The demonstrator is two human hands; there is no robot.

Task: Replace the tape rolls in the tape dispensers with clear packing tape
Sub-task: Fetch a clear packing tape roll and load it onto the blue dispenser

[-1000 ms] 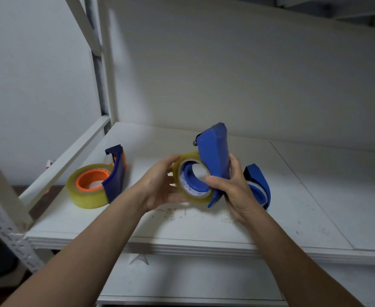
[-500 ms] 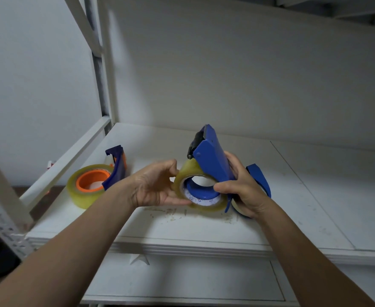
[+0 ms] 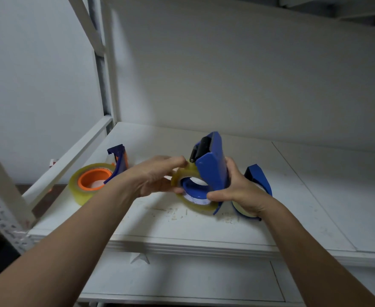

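White shelving with a plain back panel fills the view, and the shelf board (image 3: 160,222) in front carries scuffs and crumbs near its front edge. Both hands meet above it at a blue tape dispenser (image 3: 213,167) held upright, loaded with a clear tape roll (image 3: 195,206) on a blue hub. The right hand (image 3: 237,189) wraps the dispenser body, fingers curled closed around it. The left hand (image 3: 155,176) pinches the top of the roll's rim, thumb underneath. Just behind the right hand lies a second blue dispenser (image 3: 259,178) on the shelf. Well to the left sits a clear roll with an orange core (image 3: 91,182), a third dispenser (image 3: 119,160) touching it.
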